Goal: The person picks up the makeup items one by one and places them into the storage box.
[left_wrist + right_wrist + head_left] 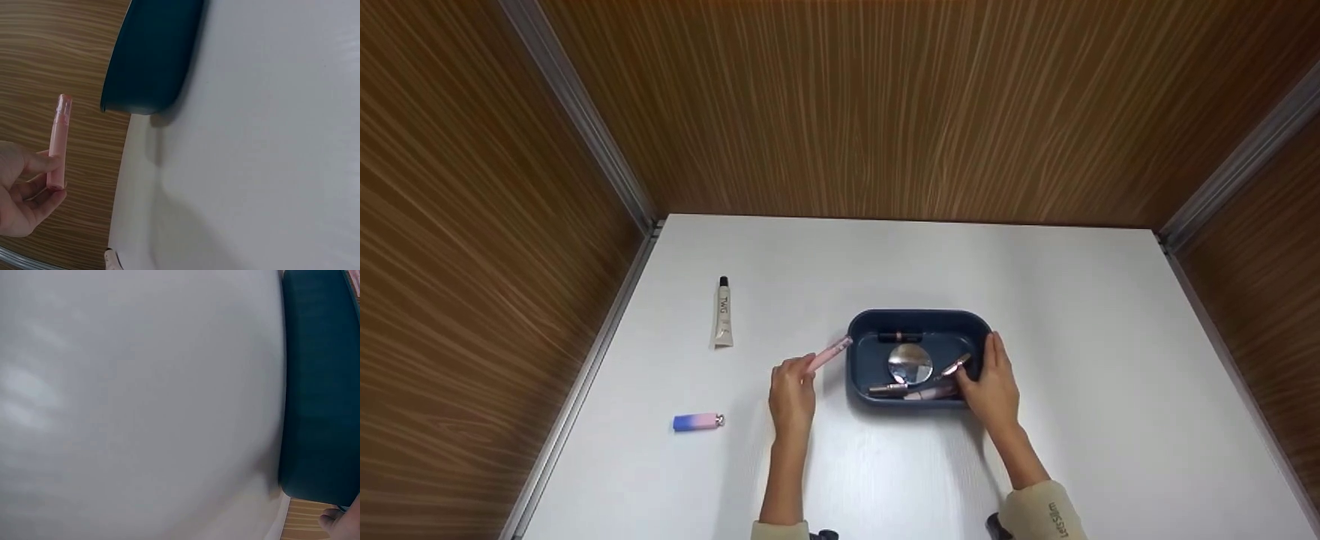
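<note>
My left hand (793, 396) pinches a slim pink lip gloss tube (829, 355) with a clear end, just left of a dark blue bin (870, 403). In the left wrist view the tube (58, 140) stands upright between thumb and fingers. My right hand (994, 390) grips the bin's right end wall, fingers along the outside and thumb over the rim. Inside the bin lie a round mirror-like disc (910, 364), a black tube (900, 337), a silvery tube (888, 390) and a pale pink tube (930, 393). A small shiny stick (956, 365) lies by the right thumb.
Left of the bin, a cream squeeze tube (723, 315) with a black cap lies on the white table (1072, 300). Nearer me is a blue-to-pink lipstick (697, 422). Wood-grain panels (840, 112) stand around the back and sides.
</note>
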Demonstrator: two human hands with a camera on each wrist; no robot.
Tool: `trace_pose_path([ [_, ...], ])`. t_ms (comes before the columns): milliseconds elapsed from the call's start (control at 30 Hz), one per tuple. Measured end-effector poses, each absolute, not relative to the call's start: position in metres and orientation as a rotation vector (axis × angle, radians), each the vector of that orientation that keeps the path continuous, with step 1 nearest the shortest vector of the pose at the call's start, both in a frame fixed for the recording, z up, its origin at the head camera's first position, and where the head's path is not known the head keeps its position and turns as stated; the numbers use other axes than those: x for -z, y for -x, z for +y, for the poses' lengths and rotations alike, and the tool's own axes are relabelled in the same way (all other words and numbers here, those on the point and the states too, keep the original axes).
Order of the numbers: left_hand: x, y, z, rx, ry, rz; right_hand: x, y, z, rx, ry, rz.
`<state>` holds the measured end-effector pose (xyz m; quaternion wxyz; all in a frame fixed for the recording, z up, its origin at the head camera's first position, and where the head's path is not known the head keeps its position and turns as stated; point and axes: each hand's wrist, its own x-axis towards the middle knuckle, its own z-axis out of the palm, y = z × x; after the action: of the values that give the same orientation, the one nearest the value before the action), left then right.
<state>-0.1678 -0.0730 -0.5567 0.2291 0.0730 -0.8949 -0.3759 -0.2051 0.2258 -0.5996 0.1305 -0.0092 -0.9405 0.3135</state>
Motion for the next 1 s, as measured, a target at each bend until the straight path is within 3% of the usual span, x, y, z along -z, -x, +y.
trace_pose_path([
  [1000,0.554,0.162,-0.038,0.998,0.002,-2.510,0.602,0.206,0.226,-0.894,-0.004,-2.690],
])
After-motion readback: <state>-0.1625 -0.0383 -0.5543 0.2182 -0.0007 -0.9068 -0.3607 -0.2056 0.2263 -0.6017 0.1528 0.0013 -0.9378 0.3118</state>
